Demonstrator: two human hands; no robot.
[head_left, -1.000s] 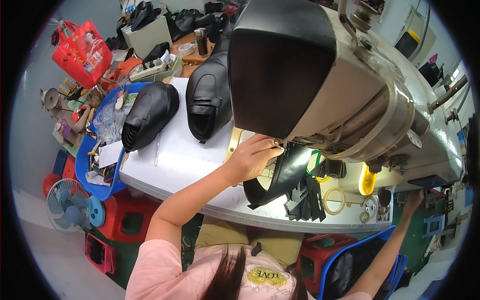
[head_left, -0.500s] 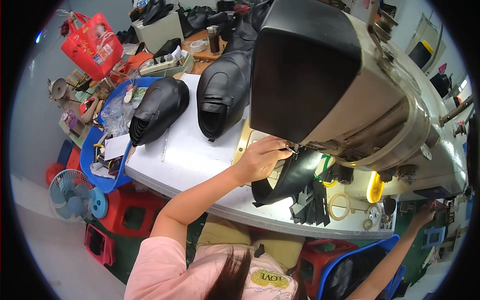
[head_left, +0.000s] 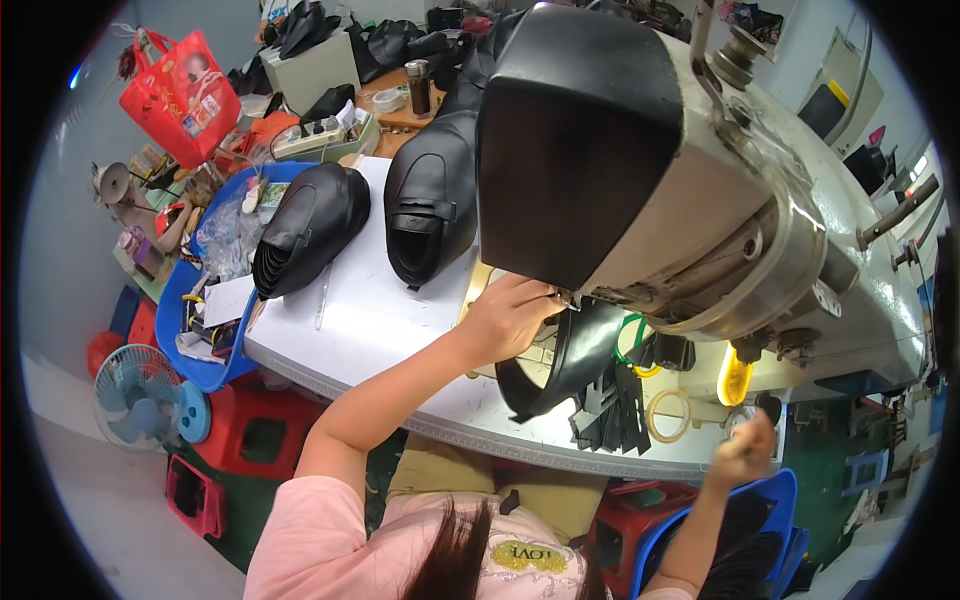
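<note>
My left hand (head_left: 510, 318) is beneath the black head of a sewing machine (head_left: 580, 150), its thumb and fingers pinched together beside the needle area. What lies between those fingertips is too small to make out. A curved black leather shoe upper (head_left: 575, 365) hangs just right of that hand, its top end under the machine head. My right hand (head_left: 745, 450) is over the right front edge of the table, smeared by motion, with its fingers apparently curled; whether they hold anything does not show.
Finished-looking black shoe uppers lie stacked in two piles (head_left: 312, 225) (head_left: 430, 205) on the white table (head_left: 340, 335). Black strips (head_left: 612, 410) and a tape ring (head_left: 668, 415) sit near its front edge. Blue bins (head_left: 215, 372) (head_left: 780, 490) flank it. A yellow lamp (head_left: 735, 380) glows.
My right hand has come leftward from the far right side of the machine to the table's right front edge. My left hand stays at the needle area. The whole view has shifted slightly.
</note>
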